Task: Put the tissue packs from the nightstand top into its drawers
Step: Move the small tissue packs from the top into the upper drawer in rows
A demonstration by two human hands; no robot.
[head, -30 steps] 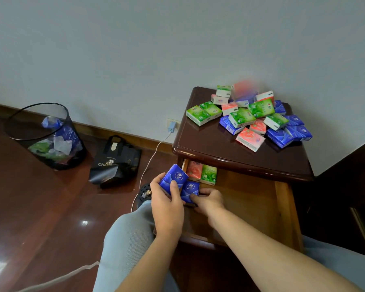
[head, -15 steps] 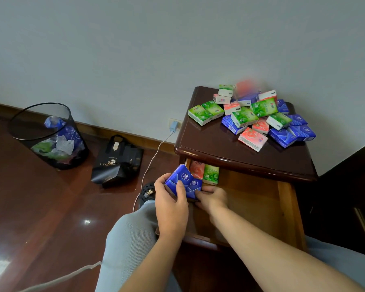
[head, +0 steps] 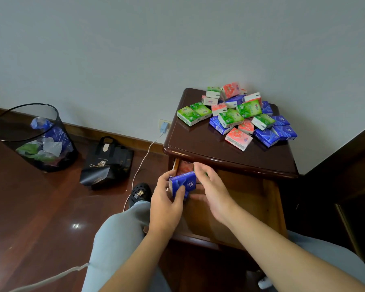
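Observation:
An open top drawer [head: 244, 199] sticks out of the dark wooden nightstand [head: 198, 144]. My left hand [head: 165, 204] grips a blue tissue pack [head: 183, 183] over the drawer's left end. A red pack [head: 184, 165] lies in the drawer's back left corner, partly under the top's edge. My right hand [head: 212, 187] hovers over the drawer just right of the blue pack, with relaxed fingers that hold nothing; it hides whatever lies below it. A pile of several green, red and blue tissue packs [head: 238, 118] covers the back right of the nightstand top.
A black mesh wastebasket [head: 2, 131] with crumpled wrappers stands on the floor at left. A black paper bag [head: 106, 163] leans beside it. A white charger cable [head: 143, 157] runs from the wall socket to the floor. My grey-trousered knee [head: 118, 230] and black shoe [head: 140, 192] are left of the drawer.
My right hand has lifted off the packs in the drawer and its fingers have spread. My left hand has turned the blue pack more upright and shifted it slightly right over the drawer.

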